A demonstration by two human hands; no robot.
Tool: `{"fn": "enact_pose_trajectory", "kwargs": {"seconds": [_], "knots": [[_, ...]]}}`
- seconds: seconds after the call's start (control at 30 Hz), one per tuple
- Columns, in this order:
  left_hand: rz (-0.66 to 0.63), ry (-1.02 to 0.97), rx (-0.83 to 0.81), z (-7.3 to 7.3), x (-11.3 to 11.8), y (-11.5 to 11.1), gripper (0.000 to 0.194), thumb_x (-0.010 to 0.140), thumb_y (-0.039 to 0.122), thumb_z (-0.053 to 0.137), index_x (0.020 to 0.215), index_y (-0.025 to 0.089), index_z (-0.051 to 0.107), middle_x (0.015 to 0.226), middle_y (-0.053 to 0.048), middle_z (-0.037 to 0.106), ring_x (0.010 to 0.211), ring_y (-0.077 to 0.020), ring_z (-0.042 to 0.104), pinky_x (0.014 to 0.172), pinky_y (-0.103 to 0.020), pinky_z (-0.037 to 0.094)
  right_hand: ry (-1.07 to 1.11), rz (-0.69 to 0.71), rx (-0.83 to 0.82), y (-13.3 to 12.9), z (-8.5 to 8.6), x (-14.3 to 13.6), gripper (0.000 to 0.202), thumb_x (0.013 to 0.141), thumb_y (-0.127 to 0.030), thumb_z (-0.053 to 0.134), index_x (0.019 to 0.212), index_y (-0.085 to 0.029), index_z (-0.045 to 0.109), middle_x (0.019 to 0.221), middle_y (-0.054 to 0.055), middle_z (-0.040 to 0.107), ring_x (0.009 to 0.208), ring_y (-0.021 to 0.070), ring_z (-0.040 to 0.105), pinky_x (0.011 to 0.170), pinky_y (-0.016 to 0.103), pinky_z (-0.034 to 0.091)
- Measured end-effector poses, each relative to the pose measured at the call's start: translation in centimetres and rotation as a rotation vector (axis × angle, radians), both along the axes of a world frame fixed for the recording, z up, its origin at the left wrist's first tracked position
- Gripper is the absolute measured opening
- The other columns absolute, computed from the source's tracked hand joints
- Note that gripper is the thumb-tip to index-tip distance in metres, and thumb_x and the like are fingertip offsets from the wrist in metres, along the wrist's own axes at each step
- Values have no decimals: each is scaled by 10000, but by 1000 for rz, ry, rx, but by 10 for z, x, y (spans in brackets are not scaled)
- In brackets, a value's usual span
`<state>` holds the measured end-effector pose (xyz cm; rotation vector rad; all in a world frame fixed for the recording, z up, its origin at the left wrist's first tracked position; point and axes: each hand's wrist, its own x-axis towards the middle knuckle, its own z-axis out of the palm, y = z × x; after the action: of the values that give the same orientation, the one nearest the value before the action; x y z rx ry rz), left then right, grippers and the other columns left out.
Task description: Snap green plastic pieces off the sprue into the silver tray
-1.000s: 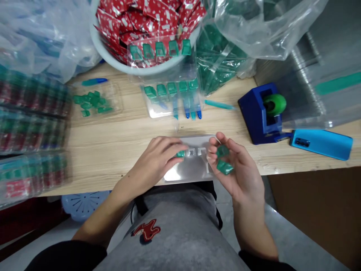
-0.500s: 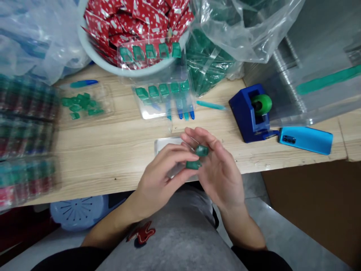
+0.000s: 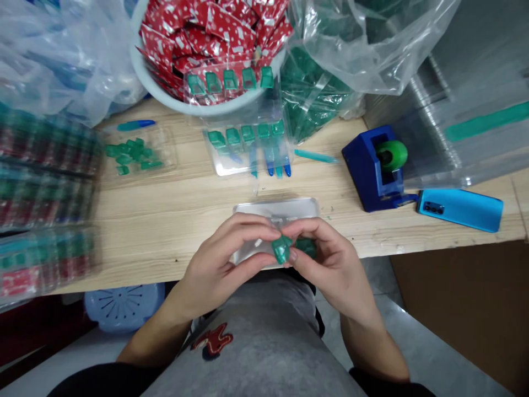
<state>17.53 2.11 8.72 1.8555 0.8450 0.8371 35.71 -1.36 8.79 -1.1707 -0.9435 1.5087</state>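
Above a shallow clear plastic tray [image 3: 303, 207] by the table's front edge, both hands meet at a small translucent green plastic piece [image 3: 281, 250]. My left hand [image 3: 225, 267] pinches that piece between thumb and fingertips. Thumb and index finger of my right hand [image 3: 336, 270] touch its right side. A second green piece [image 3: 306, 247] is tucked in the curled fingers of my right hand, partly hidden. Further back lies an open clear plastic case [image 3: 223, 165] holding rows of similar green pieces, its upper part leaning on the basin rim.
A pale blue basin [image 3: 165, 100] of red spotted packets stands behind. Loose green pieces [image 3: 134, 151] lie in a clear tray at left, beside stacked filled cases [image 3: 45, 187]. To the right are a blue tape dispenser [image 3: 367, 171], a blue phone [image 3: 463, 210] and clear plastic bags [image 3: 355, 49].
My right hand has gone from a spread palm to curled fingers, closing round one green piece and meeting my left hand at the other. The hands have lowered slightly and the view has shifted.
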Motion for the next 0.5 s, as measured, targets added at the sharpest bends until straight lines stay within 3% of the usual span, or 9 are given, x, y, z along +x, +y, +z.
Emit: {"fn": "enact_pose_trajectory", "kwargs": {"seconds": [0.27, 0.37, 0.5], "knots": [[-32, -67, -157, 5, -4, 2, 243, 953, 243, 574, 1188, 282, 618, 1036, -47, 688, 968, -153, 672, 827, -260, 575, -244, 5, 179, -3, 2, -5, 154, 855, -162, 671, 983, -244, 648, 835, -19, 660, 780, 105, 640, 702, 226, 546], [-10, -100, -245, 6, -5, 4, 198, 950, 275, 580, 1138, 267, 638, 1010, -47, 704, 903, -156, 695, 761, -249, 592, -473, 0, 368, -7, 3, -4, 167, 906, -156, 608, 1049, -239, 635, 900, 17, 675, 811, 127, 644, 708, 261, 552], [80, -119, -285, 6, -2, 4, 128, 931, 204, 599, 1041, 245, 650, 922, -18, 707, 823, -131, 692, 703, -223, 583, -884, -9, 695, -8, 0, -4, 232, 908, -89, 562, 1112, -184, 617, 922, 74, 709, 817, 166, 649, 688, 303, 539]]}}
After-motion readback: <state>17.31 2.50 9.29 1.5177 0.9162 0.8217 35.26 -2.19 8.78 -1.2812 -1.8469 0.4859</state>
